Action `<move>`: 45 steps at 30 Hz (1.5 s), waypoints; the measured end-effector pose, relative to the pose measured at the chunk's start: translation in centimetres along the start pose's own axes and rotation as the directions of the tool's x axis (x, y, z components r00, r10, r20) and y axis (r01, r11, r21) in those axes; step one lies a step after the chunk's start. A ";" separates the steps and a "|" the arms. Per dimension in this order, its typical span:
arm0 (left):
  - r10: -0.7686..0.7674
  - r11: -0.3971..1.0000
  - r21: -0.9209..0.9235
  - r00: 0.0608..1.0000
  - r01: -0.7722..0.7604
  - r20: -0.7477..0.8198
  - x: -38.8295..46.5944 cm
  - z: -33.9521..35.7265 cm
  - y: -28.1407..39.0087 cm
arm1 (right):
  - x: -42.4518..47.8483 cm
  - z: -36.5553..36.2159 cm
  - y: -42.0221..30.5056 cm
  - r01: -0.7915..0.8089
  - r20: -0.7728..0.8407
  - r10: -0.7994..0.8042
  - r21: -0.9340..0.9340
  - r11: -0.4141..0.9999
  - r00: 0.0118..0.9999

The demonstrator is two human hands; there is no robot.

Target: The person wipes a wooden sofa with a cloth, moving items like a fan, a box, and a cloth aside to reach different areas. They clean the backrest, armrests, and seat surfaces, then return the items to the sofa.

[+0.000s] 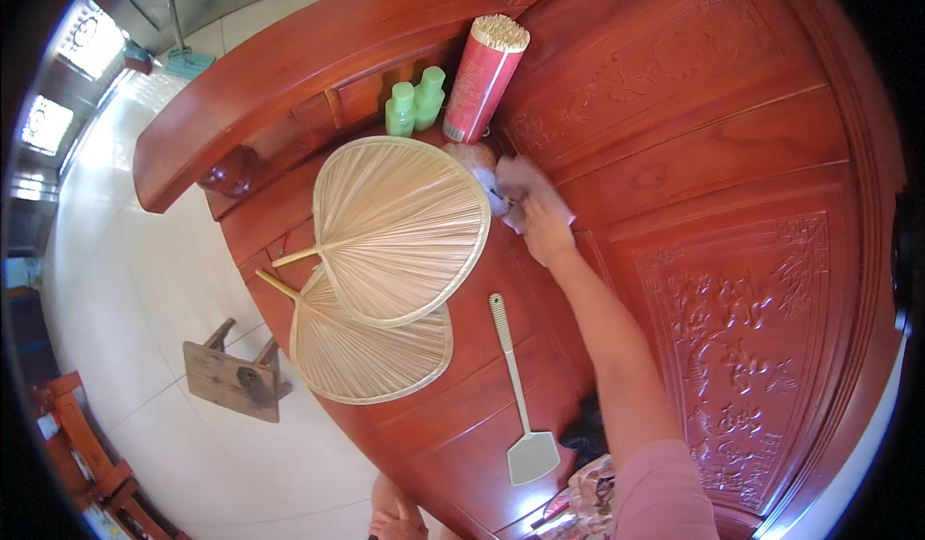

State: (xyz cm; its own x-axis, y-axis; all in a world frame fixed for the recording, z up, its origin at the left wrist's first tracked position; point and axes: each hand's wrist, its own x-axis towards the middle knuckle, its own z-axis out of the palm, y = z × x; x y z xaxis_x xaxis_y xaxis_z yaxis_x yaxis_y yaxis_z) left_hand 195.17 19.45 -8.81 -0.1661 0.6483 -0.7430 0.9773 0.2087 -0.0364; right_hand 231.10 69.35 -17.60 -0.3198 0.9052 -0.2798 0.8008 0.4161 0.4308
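Note:
My right hand (543,226) reaches across the red wooden bench seat, its fingers on a crumpled pale cloth (531,182) near the carved backrest. Touching the cloth's left side is a thin whitish plastic bag (477,168), with something brownish partly hidden behind it. My left hand (396,522) is low at the bottom edge, partly cut off; a small dark thing shows beside it, and its grip is unclear. Two woven palm-leaf fans (405,229) overlap on the seat, handles to the left. A pale plastic fly swatter (517,388) lies left of my right forearm.
Two green bottles (400,110) and a red cylinder of thin sticks (485,81) stand by the armrest (289,56). A dark item and a patterned bundle (596,486) lie near my sleeve. On the tiled floor are a small wooden stool (231,381) and a green mop or broom (189,63).

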 end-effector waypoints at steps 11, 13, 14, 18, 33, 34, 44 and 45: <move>0.089 0.907 -0.421 0.972 0.011 0.218 -0.5 -13.4 2.8 | -6.3 -23.0 19.7 0.025 -0.312 -0.008 0.050 0.998 0.950; 0.078 0.860 -0.505 0.958 0.075 0.275 -0.3 -16.0 3.7 | -9.5 -28.0 24.6 -0.232 -0.363 0.116 -0.296 0.927 0.925; -0.029 0.903 -0.393 0.938 0.173 0.346 -0.3 -14.5 3.8 | -10.1 -28.7 26.1 -0.247 -0.467 0.056 -0.359 0.900 0.883; -0.046 0.803 -0.562 0.961 0.198 0.273 0.2 -12.2 3.7 | -7.2 -23.7 21.7 -0.512 -0.526 0.334 -0.238 0.826 0.782; -0.051 0.987 -0.120 0.927 0.103 0.372 0.0 -5.2 1.4 | -4.4 -2.0 3.0 0.162 -0.092 -0.181 -0.187 0.969 0.979; -0.132 0.986 -0.040 0.911 0.160 0.391 -0.6 -3.2 0.6 | -5.8 -5.3 4.4 0.112 -0.170 -0.111 -0.002 0.994 0.979; -0.028 0.978 -0.185 0.945 0.093 0.325 -0.7 -8.4 2.1 | -12.2 -24.6 21.4 -0.655 -0.434 0.517 -0.275 0.704 0.738; -0.012 0.985 -0.164 0.965 0.057 0.263 -1.0 -6.4 1.4 | -11.1 -22.0 19.2 -0.654 -0.423 0.535 -0.212 0.726 0.731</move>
State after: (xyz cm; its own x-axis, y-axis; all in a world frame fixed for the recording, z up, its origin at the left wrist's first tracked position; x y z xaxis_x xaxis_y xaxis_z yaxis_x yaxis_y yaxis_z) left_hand 195.83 23.77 -3.90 -0.1373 0.4307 -0.8920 0.9316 0.3621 0.0314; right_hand 238.83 69.21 12.67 -0.0202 0.9210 0.3890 0.6835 -0.2713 0.6777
